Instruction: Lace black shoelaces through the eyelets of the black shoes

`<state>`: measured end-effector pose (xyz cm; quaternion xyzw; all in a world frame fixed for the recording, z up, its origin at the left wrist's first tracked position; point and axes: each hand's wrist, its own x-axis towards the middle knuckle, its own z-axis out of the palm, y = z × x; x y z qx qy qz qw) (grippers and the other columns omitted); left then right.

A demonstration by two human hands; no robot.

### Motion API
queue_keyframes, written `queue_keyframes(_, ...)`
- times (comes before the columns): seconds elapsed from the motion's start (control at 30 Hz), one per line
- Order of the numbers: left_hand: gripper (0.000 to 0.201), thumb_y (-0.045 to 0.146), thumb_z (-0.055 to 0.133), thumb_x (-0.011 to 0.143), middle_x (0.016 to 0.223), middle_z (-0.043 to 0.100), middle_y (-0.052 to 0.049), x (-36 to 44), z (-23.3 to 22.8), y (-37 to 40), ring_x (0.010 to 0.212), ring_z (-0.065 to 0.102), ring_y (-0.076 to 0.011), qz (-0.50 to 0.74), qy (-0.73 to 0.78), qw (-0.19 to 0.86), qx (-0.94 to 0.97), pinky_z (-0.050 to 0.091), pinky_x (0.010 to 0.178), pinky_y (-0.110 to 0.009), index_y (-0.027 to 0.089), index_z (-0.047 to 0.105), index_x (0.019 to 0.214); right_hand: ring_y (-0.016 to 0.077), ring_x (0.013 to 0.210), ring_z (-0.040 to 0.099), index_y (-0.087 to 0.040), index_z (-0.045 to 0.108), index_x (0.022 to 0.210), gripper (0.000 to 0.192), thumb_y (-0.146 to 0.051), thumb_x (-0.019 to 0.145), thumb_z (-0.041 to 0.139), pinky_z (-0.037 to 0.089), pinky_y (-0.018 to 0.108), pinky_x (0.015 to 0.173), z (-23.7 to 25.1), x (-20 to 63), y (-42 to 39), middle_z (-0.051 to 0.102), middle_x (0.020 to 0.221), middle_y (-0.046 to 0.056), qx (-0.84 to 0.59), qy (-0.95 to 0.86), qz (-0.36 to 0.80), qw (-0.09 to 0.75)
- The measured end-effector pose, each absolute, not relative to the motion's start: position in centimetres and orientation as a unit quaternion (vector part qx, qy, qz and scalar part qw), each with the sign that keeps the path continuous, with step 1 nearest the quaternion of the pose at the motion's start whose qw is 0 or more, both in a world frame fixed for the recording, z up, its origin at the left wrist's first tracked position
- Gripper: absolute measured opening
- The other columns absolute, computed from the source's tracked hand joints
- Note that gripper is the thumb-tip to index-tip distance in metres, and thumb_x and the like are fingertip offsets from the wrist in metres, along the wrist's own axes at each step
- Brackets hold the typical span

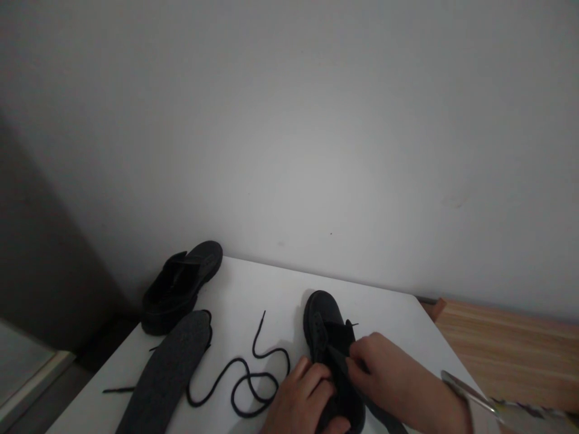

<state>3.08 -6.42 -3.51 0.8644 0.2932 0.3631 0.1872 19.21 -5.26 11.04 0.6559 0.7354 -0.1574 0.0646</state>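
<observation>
A black shoe (pixel 323 307) with its lacing flaps spread stands on the white table, toe pointing away from me. My left hand (pixel 301 398) curls its fingers over the shoe's left side near the opening. On the other side my right hand (pixel 377 367) is closed, pinching a dark flap at the opening that looks like the tongue. Both hands cover part of the shoe's inside. Left of my left hand a loose black shoelace (pixel 246 377) lies in loops. Under my right forearm the end of a dark flat piece (pixel 384 417) shows.
A second black shoe (pixel 181 283) stands at the table's far left corner. In front of it lies a grey insole (pixel 167 374) over another dark lace. The white table (pixel 266 283) meets a pale wall (pixel 289 150) behind. A wood-patterned surface (pixel 511 343) is at the right.
</observation>
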Motion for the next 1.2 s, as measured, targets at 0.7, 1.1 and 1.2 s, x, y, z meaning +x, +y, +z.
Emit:
queue_keyframes(0.7, 0.032, 0.05, 0.061, 0.092, 0.089, 0.069, -0.005, 3.7, -5.1, -5.9, 0.081, 0.057, -0.0227, 0.404, 0.269, 0.119, 0.866, 0.051, 0.069, -0.034, 0.019, 0.065, 0.096, 0.0266, 0.083, 0.074, -0.008, 0.074, 0.087, 0.027, -0.009, 0.086, 0.046, 0.048, 0.03, 0.064, 7.8, 17.4, -3.5, 0.076, 0.09, 0.019, 0.607, 0.776, -0.111, 0.132)
queue_keyframes(1.1, 0.03, 0.048, 0.054, 0.096, 0.086, 0.069, -0.005, 3.8, -4.8, -6.0, 0.078, 0.056, -0.0217, 0.45, 0.257, 0.129, 0.845, 0.048, 0.065, -0.033, 0.02, 0.064, 0.092, 0.0194, 0.07, 0.068, -0.01, 0.073, 0.081, 0.03, -0.003, 0.09, 0.045, 0.039, 0.028, 0.053, 7.7, 17.6, -3.1, 0.075, 0.081, 0.014, 0.513, 0.841, -0.076, 0.157)
queue_keyframes(1.2, 0.038, 0.049, 0.042, 0.101, 0.084, 0.069, -0.005, 3.9, -4.7, -5.9, 0.075, 0.055, -0.0206, 0.476, 0.248, 0.122, 0.835, 0.047, 0.063, -0.031, 0.019, 0.064, 0.09, 0.0179, 0.065, 0.062, -0.013, 0.07, 0.071, 0.026, -0.003, 0.087, 0.052, 0.039, 0.029, 0.056, 6.9, 18.3, -3.0, 0.073, 0.074, 0.01, 0.437, 0.881, -0.056, 0.175)
